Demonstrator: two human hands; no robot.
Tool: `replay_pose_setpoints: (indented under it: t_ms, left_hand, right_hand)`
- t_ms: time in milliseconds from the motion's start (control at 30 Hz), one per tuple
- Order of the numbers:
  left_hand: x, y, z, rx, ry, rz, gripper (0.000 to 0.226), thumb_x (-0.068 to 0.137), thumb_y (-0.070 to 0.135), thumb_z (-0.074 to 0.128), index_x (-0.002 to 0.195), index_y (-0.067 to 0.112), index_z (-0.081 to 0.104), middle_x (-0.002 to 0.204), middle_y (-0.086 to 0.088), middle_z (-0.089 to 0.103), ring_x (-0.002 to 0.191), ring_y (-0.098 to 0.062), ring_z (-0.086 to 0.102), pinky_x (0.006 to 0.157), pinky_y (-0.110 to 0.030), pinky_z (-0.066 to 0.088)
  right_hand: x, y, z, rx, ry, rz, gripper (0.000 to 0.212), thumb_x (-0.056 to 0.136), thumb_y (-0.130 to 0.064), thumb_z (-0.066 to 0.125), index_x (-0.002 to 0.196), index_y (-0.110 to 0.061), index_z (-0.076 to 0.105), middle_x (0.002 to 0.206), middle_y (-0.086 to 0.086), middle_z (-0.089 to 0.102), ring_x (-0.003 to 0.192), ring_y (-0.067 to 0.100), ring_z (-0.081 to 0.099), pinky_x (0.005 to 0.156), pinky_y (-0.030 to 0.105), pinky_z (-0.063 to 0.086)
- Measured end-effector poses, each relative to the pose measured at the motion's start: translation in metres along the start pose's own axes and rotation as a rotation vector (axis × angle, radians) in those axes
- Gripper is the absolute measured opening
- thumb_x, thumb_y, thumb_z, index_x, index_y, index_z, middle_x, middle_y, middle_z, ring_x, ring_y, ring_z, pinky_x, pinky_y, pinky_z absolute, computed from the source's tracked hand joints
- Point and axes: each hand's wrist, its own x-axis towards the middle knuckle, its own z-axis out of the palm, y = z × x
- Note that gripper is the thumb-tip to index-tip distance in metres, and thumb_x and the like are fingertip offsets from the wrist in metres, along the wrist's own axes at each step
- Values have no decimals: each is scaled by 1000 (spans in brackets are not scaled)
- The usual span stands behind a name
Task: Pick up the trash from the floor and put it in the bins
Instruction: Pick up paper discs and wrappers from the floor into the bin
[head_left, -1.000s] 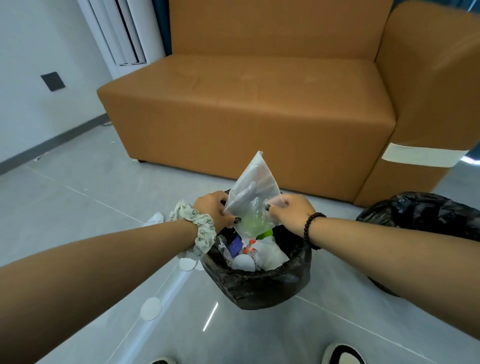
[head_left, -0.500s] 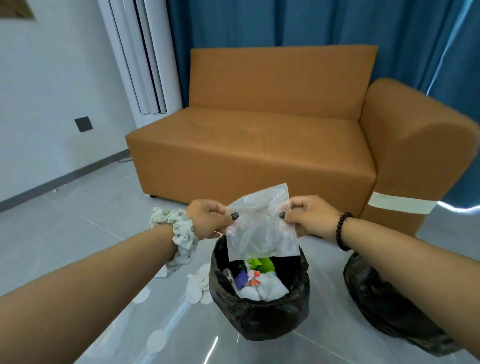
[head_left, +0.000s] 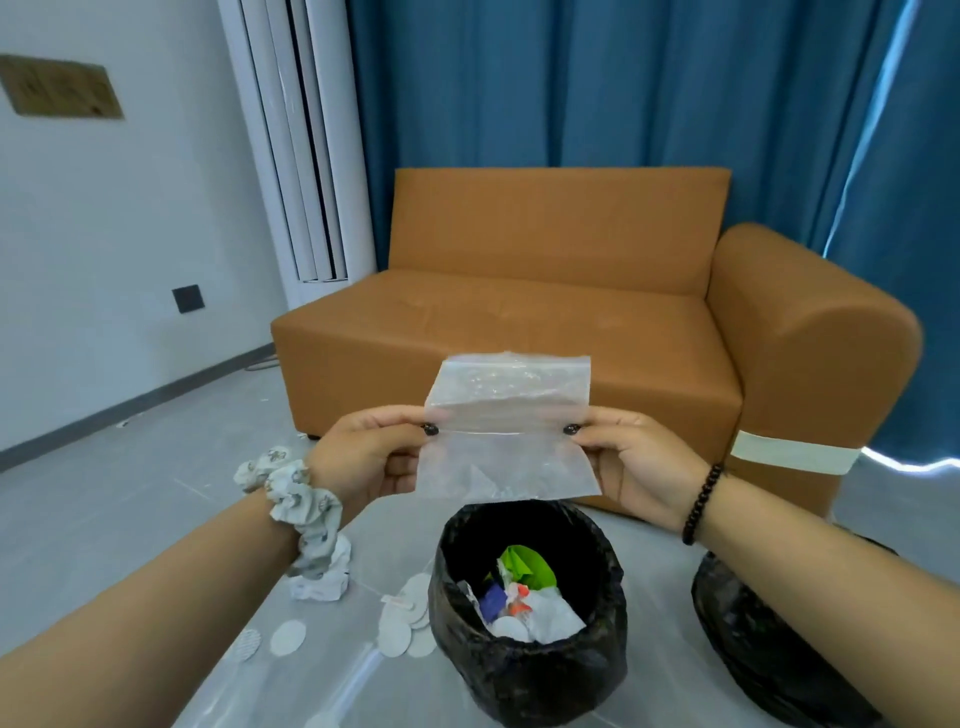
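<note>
Head view: clear plastic bag (head_left: 506, 431) held stretched above the lined bin (head_left: 530, 623).

The left hand (head_left: 363, 460) pinches the bag's left edge; the right hand (head_left: 636, 465) pinches its right edge (thumbs toward the camera). The bag hangs directly over the bin, at 12 o'clock from its rim, apart from it. The bin holds green, white and purple trash. White paper discs (head_left: 400, 621) lie on the floor at 9 o'clock from the bin. A second black-bagged bin (head_left: 769, 639) stands at 3 o'clock.
</note>
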Motion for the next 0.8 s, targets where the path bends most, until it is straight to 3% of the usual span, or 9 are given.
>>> replay_pose_setpoints:
  t_ms: [67,200,333,400,500,600,667,733,800]
  left_hand:
    - [-1,1,-3,-14,18,-13,32,88,-2,49,81,11,77,86,-18,58,65,-25,53,58,-27,52]
    - [-6,4,-4,-63,-33,-53,35,90,2,35,86,2,69,73,-11,69,54,-19,63,50,-24,53]
    - [-4,-2,-11,69,-21,0,18,89,15,59,97,6,71,82,-11,68,61,-19,63,52,-24,53]
    - [-2,-7,-12,113,5,57,29,78,6,71,106,14,67,83,-7,69,66,-18,65,54,-26,54]
    - [0,-10,-10,66,40,108,47,72,0,75,112,20,62,79,-4,73,68,-19,67,57,-28,54]
    - [2,-10,-9,36,86,122,42,68,8,78,107,17,66,77,-7,73,70,-24,63,67,-33,49]
    - [2,-10,-8,63,70,96,34,73,10,76,105,10,68,75,-7,73,65,-21,65,64,-31,54]
    - [0,-10,-5,144,9,49,20,81,10,70,100,6,69,75,-6,72,57,-14,65,51,-23,52]
    - [-1,-11,-4,218,-47,9,9,83,10,67,92,9,70,78,-10,69,57,-16,61,49,-22,51]
  right_hand:
    - [1,3,3,-7,-40,25,41,93,5,37,89,-5,77,105,21,69,93,34,63,84,46,53]
    - [3,8,4,-121,-38,39,42,95,-3,28,90,6,69,97,22,69,82,30,65,72,40,55]
    - [2,9,10,-298,30,-67,18,91,-2,55,99,-8,70,97,14,70,83,27,63,68,36,53]
    - [4,12,8,-343,32,-115,42,80,7,66,114,-18,62,101,12,70,83,27,64,66,34,52]
    - [6,15,7,-248,10,-57,65,75,11,69,127,-21,47,108,12,70,96,32,68,83,45,55]
    - [5,17,11,-203,-25,22,41,80,9,64,118,-6,56,103,12,72,86,23,71,70,34,60]
    - [5,19,10,-244,-4,16,29,83,7,62,112,0,63,99,13,73,76,17,71,59,26,58]
    - [6,20,8,-257,28,6,25,85,4,61,109,-2,66,100,13,73,79,19,71,61,28,59]
    - [7,19,6,-256,53,1,21,88,1,59,107,-4,67,101,14,73,82,21,71,65,32,60]
